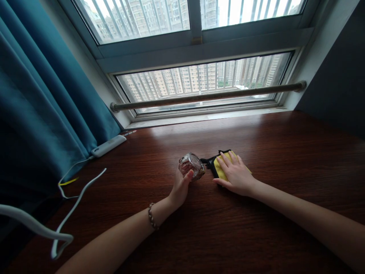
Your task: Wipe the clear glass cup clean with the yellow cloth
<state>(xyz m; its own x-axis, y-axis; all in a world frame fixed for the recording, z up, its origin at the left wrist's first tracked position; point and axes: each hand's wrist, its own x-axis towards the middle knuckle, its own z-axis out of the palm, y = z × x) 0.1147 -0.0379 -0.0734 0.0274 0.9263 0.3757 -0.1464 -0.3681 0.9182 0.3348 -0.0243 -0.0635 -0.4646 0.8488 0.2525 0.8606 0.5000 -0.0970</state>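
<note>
A clear faceted glass jar [195,163], tilted on its side, is gripped by my left hand [181,187], with the thumb across its near side. To its right, my right hand [235,176] lies flat with fingers spread on a folded yellow cloth [221,170] with black edging. The cloth rests on the dark reddish wooden tabletop [171,236]. A black strap or loop [205,161] sticks out from the cloth's left side towards the jar. My palm hides much of the cloth.
A white power strip [109,146] with a cable lies by the blue curtain [54,83] at the left. A thick white cord [81,198] curves over the lower left. Behind the table, a metal rail [211,97] crosses the window.
</note>
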